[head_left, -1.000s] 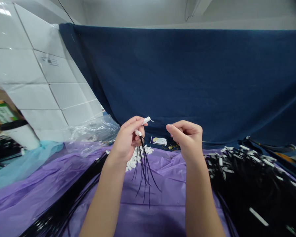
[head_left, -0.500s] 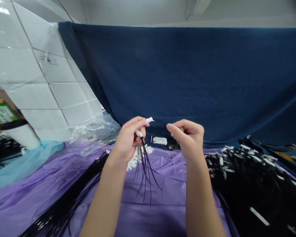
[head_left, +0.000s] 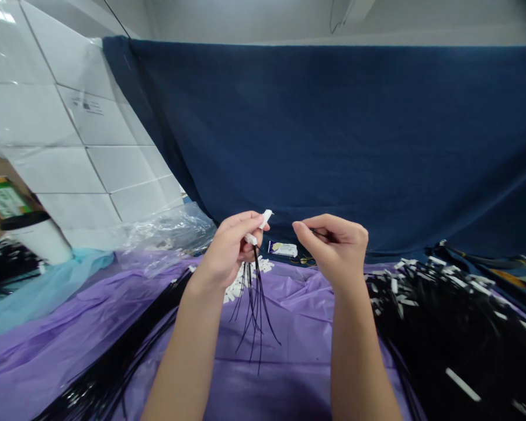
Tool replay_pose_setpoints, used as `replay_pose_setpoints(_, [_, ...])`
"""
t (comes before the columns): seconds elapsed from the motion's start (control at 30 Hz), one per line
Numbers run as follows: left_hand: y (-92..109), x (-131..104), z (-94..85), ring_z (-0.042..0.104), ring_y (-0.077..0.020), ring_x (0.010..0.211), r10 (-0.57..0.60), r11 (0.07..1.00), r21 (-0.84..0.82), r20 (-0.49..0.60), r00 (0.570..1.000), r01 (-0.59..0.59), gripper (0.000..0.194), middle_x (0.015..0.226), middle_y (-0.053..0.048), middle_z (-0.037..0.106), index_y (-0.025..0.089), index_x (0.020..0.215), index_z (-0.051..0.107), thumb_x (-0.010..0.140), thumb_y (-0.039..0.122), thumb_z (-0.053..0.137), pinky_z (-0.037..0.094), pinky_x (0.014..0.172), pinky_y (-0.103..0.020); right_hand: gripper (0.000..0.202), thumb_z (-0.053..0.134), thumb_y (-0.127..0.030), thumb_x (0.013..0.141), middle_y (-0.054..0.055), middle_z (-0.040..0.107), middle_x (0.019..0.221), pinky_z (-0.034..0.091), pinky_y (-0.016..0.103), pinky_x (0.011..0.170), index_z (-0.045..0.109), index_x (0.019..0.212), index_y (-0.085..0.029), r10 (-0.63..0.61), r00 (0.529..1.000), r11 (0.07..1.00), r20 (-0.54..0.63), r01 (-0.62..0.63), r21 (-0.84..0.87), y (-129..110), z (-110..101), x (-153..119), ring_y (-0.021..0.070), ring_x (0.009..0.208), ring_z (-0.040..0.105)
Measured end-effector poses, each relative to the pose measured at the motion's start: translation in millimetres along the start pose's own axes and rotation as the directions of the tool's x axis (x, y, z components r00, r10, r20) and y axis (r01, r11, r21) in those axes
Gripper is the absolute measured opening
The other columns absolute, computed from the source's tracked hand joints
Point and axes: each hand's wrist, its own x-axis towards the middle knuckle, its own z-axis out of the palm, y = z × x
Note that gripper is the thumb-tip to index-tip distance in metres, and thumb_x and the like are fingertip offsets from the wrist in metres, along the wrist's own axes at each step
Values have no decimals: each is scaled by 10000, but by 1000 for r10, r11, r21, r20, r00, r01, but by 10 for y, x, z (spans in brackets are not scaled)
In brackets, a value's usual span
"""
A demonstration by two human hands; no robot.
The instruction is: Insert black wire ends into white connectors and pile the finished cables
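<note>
My left hand (head_left: 234, 248) is closed, thumb against fingers, on small white tabs. One white tab (head_left: 266, 218) sticks up past the fingertips, and another white tab (head_left: 251, 239) shows lower down at the palm side. From the hand several thin black cords (head_left: 255, 298) hang loose over the table. To the right, apart from it, my right hand (head_left: 333, 242) is pinched with thumb and forefinger together; a dark bit shows by its curled fingers, but what it holds I cannot make out. A pile of white tabs (head_left: 232, 290) lies behind my left hand.
Purple sheeting (head_left: 284, 339) covers the table. A bundle of black cords (head_left: 127, 345) lies on the left, a large heap of white-ended black cords (head_left: 456, 327) on the right. A cup (head_left: 39, 240), white boxes (head_left: 74, 169) and a small packet (head_left: 283, 249) stand or lie farther back, before a blue cloth (head_left: 333, 146).
The upper white tab in my left hand has tipped more upright, and the hanging cords have swung slightly left. My right hand has shifted a little, still pinched.
</note>
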Motion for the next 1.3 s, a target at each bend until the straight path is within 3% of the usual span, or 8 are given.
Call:
replay_pose_setpoints(0.13, [-5,0,-11,215,-21,397,-7,1000,27,36,999,6,215,505,58,347,156,663,521,811,295,592,147,362,-126,142,675,-203,784,-77,319,467,259,238,457,682,645,-174,-35,998,996,52,39,-86,-22,-9,8,58,453,283])
replay_pose_setpoints(0.43, [16,-1,14,216,-24,402,-28,997,78,40,999,25,159,492,59,342,159,646,519,735,267,596,141,379,-141,118,648,-173,800,-48,511,510,328,229,473,734,719,-173,-100,987,982,127,118,-148,-66,-15,24,66,470,393])
replay_pose_setpoints(0.8, [-2,1,21,217,-25,407,-8,996,94,66,998,1,190,499,59,334,159,634,522,742,292,604,128,385,-154,126,644,-135,796,-50,511,512,333,228,482,712,694,-168,-111,986,978,127,131,-160,-78,-3,20,62,476,403])
replay_pose_setpoints(0.93, [7,2,26,215,-17,404,-24,998,56,33,999,22,197,504,57,338,153,644,531,770,288,601,133,380,-138,121,638,-196,829,-40,519,541,347,247,497,722,742,-190,-96,985,966,146,128,-227,-85,3,23,80,495,427])
replay_pose_setpoints(1.1, [9,23,33,220,-3,383,-14,1000,-20,-99,995,12,153,532,61,348,153,676,530,794,231,586,162,374,-133,128,676,-237,813,41,613,854,458,325,692,729,930,-233,-202,976,918,-77,161,-363,-147,8,29,174,791,566])
replay_pose_setpoints(1.17, [3,36,26,237,-2,367,-5,999,-51,-140,990,-2,146,523,66,338,153,690,531,808,228,575,180,372,-136,96,666,-210,820,40,612,853,463,327,709,720,896,-232,-205,974,930,-101,161,-331,-208,-17,25,175,804,570])
replay_pose_setpoints(1.23, [-7,49,15,260,-2,360,10,997,-79,-163,987,-23,133,522,67,347,152,720,545,822,234,568,200,376,-137,68,655,-184,824,12,605,763,450,292,646,710,825,-225,-136,991,957,-1,131,-260,-268,-51,14,144,707,553])
replay_pose_setpoints(1.3, [-18,58,5,289,-4,366,29,994,-102,-170,985,-47,123,534,64,366,150,748,553,830,239,570,221,384,-139,78,658,-176,818,-18,587,681,422,260,571,702,776,-224,-19,984,977,179,56,-204,-302,-70,-1,114,615,522])
